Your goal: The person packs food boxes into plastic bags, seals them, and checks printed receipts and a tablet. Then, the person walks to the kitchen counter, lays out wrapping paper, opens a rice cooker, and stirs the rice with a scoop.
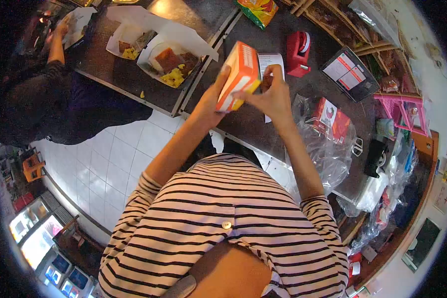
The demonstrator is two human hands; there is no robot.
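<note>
A small carton box, orange and white with a yellow side, is held up tilted above the dark table. My left hand is closed around its left and lower side. To the right of the box is my right hand; one digit reaches across to the box's lower right side, slightly blurred, while other fingers curl above, apart from it. Behind that hand lies a printed paper slip on the table. A clear plastic bag with a red and white box sits right of my right forearm.
Open food cartons stand on the left table. A red tape dispenser, a black device with a labelled face and a colourful packet are at the back. A pink rack stands right. A co-worker's arm reaches in at left.
</note>
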